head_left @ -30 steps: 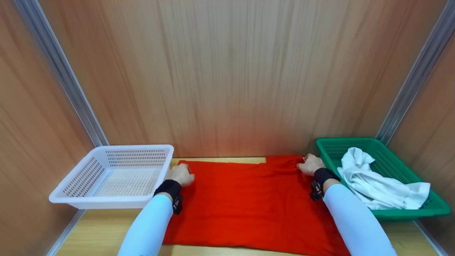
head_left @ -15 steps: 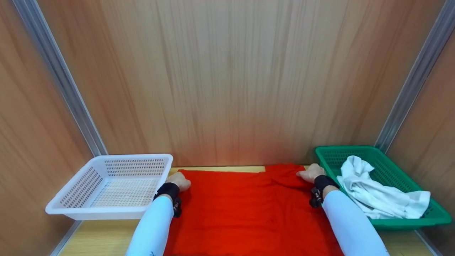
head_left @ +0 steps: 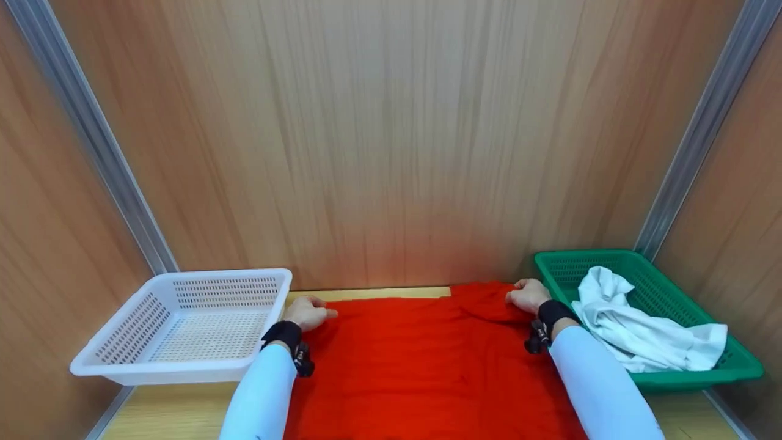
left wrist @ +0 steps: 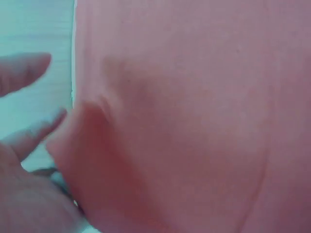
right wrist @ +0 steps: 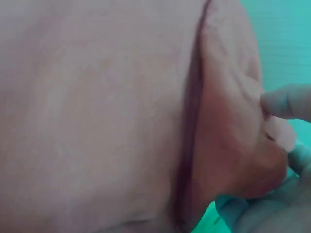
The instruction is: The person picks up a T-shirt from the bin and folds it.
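Observation:
A red shirt [head_left: 391, 366] lies spread over the table, a sleeve-like part jutting out at its back right. My left hand [head_left: 307, 313] is at the back left corner of the shirt, thumb and forefinger apart. In the left wrist view, the fingers [left wrist: 24, 73] extend beside the slightly raised corner of the shirt [left wrist: 87, 155], with no pinch on it. My right hand [head_left: 529, 296] pinches the shirt's back right end. The right wrist view has bunched fabric [right wrist: 243, 131] between thumb and fingers, and a dark fold runs beside it.
A white perforated basket [head_left: 79, 366] stands left of the shirt, close to the left hand. On the right, a green basket [head_left: 678, 382] holds a crumpled white cloth [head_left: 647, 339]. A wooden panel [head_left: 391, 146] rises behind the table [head_left: 177, 409].
My left hand's curled fingers have straightened and spread at the shirt's corner. The right hand stays at its end of the fabric. The head view has tilted up, so everything sits lower.

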### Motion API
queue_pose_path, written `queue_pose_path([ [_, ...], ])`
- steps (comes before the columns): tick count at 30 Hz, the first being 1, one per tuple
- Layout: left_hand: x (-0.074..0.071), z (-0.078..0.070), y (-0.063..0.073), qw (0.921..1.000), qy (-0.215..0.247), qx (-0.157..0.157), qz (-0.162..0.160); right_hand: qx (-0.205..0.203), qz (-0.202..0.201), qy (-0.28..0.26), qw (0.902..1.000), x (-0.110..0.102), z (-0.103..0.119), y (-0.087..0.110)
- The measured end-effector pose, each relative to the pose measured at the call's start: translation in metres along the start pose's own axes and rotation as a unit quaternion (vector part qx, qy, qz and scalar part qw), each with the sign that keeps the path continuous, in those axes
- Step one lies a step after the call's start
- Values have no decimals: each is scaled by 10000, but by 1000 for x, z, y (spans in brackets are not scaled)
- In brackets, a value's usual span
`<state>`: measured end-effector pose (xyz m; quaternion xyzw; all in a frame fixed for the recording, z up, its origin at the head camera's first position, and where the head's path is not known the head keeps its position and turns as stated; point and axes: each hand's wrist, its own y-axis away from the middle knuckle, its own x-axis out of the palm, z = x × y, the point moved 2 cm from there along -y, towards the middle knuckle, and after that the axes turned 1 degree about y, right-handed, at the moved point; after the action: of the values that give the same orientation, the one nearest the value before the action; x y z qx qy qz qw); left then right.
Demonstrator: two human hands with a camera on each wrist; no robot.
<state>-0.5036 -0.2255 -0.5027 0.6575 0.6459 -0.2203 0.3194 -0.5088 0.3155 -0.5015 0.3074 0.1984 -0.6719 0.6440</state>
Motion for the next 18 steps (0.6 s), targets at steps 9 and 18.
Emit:
queue_pose_path([
  [9, -4, -18, 8, 9905, 1368, 103, -91, 350, 297, -788, 9958, 4, 3, 0],
  [18, -15, -19, 13, 9981, 574, -64, -215, 731, 331, -356, 9961, 7, -2, -1],
])
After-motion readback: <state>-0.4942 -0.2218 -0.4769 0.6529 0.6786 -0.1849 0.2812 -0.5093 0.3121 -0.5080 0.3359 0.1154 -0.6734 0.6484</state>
